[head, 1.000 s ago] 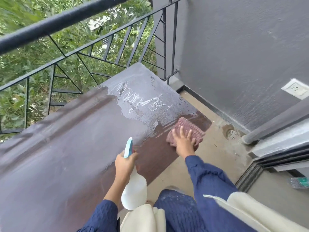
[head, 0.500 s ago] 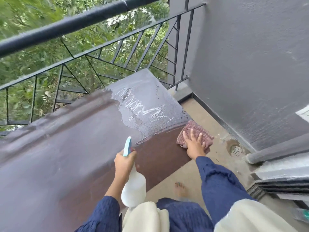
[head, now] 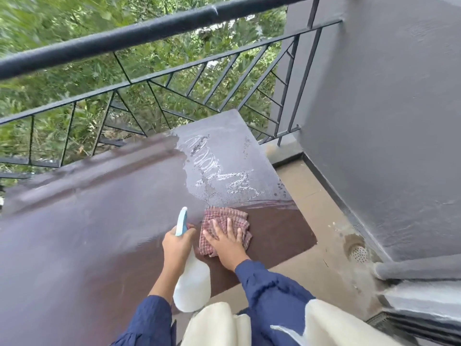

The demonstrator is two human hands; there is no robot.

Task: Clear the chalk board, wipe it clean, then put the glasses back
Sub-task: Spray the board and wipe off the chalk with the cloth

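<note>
Brown chalk board [head: 99, 233] fills most of the head view, sitting right by the black balcony railing [head: 149, 28]. It's dark and wet in the lower right corner, where the checked cloth [head: 224, 216] is. There's a chalk scribble [head: 219, 176] left on the upper right part, under a film of spray.

To do this wipe well, I'd keep the palm flat and heavy on the cloth and run long overlapping strokes up into that scribble. Flip the cloth once it loads up, otherwise it just smears grey around.

The right hand [head: 225, 242] lies on the cloth with its fingers spread straight, pressing it to the board rather than gripping. The left hand [head: 177, 243] is wrapped round the neck of the white spray bottle [head: 192, 288], just left of the cloth. Glasses aren't anywhere in view.
</note>
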